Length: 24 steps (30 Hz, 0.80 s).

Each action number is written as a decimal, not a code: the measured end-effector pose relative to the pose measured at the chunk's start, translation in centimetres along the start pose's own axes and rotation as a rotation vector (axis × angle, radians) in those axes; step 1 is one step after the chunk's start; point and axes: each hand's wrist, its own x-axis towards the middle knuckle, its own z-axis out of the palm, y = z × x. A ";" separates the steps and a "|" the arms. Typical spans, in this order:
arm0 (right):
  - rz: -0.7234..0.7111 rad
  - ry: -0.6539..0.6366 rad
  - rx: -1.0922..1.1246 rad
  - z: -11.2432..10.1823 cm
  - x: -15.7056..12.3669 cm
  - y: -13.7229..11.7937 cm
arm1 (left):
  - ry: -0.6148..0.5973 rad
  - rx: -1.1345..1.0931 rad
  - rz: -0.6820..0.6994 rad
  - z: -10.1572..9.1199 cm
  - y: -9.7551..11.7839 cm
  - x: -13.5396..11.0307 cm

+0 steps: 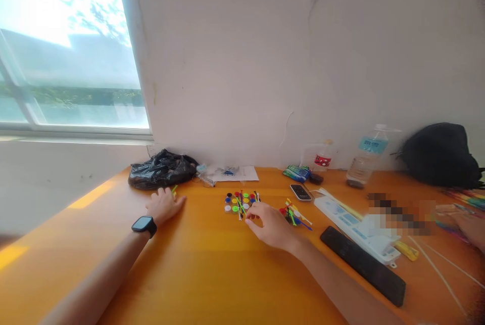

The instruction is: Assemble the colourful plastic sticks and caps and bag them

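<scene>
My left hand (163, 204) rests on the table at left, palm down, thumb stretched out and fingers extended. A small yellow-green stick (175, 190) shows just past its fingers; whether they touch is unclear. My right hand (271, 224) is closed, with thumb and forefinger curled into a pinch. Its fingertips meet by a green plastic stick (243, 209); what they grip is too small to make out. Just beyond lies a group of small round coloured discs (235, 200) in rows, with several sticks over them. Behind that hand sits a loose pile of coloured sticks and discs (292, 214).
At the back are a black plastic bag (162, 169), white paper (242, 174), a blue-green packet (296, 173) and a bottle (366, 160). A power strip (348, 223) and black phone (361, 264) lie right. Another person's hand (468, 224) is at far right.
</scene>
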 end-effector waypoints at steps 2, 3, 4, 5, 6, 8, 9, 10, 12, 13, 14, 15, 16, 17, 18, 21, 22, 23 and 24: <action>-0.038 0.003 0.021 0.3 1.3 0.0 | 0.013 0.020 0.058 0.3 0.0 -0.1; -0.041 0.011 0.000 0.4 2.1 0.2 | 0.012 0.027 0.082 0.3 0.0 -0.1; -0.029 0.018 -0.029 0.6 3.1 0.4 | 0.008 0.031 0.105 0.3 0.0 -0.2; -0.005 0.018 -0.051 0.9 4.2 0.8 | -0.001 0.030 0.125 0.2 0.0 -0.3; 0.015 0.014 -0.053 1.3 5.3 1.3 | -0.012 0.025 0.143 0.1 0.1 -0.5; 0.074 0.019 -0.040 2.2 7.5 2.3 | -0.037 0.013 0.185 -0.2 0.2 -1.0; 0.121 0.023 -0.045 2.7 8.6 2.8 | -0.047 0.007 0.206 -0.4 0.3 -1.5; 0.151 0.026 -0.052 3.3 9.5 3.3 | -0.056 -0.004 0.231 -0.6 0.4 -2.2; 0.186 0.032 -0.059 4.4 11.2 4.2 | -0.068 -0.038 0.292 -1.0 0.7 -4.0; 0.198 0.033 -0.060 4.8 11.9 4.6 | -0.071 -0.095 0.354 -1.3 0.9 -5.1; 0.206 0.033 -0.062 5.2 12.4 4.8 | -0.078 -0.159 0.423 -1.5 1.2 -6.4; 0.211 0.032 -0.065 5.4 12.9 5.0 | -0.092 -0.223 0.483 -1.8 1.6 -7.9; 0.212 0.032 -0.069 5.6 13.2 5.1 | -0.104 -0.283 0.539 -2.2 2.1 -9.3; 0.210 0.033 -0.074 5.7 13.5 5.1 | -0.120 -0.337 0.589 -2.6 2.8 -10.9; 0.207 0.036 -0.079 5.7 13.6 5.1 | -0.141 -0.384 0.638 -3.0 3.5 -12.3; 0.197 0.043 -0.093 5.8 13.6 5.2 | -0.205 -0.420 0.778 -4.1 6.2 -16.1; 0.199 0.038 -0.096 5.9 13.6 5.3 | -0.225 -0.410 0.820 -4.3 7.3 -17.0; 0.203 0.028 -0.099 6.1 13.5 5.4 | -0.232 -0.405 0.858 -4.5 8.4 -17.7; 0.212 0.014 -0.102 6.2 13.5 5.5 | -0.229 -0.401 0.895 -4.6 9.6 -18.1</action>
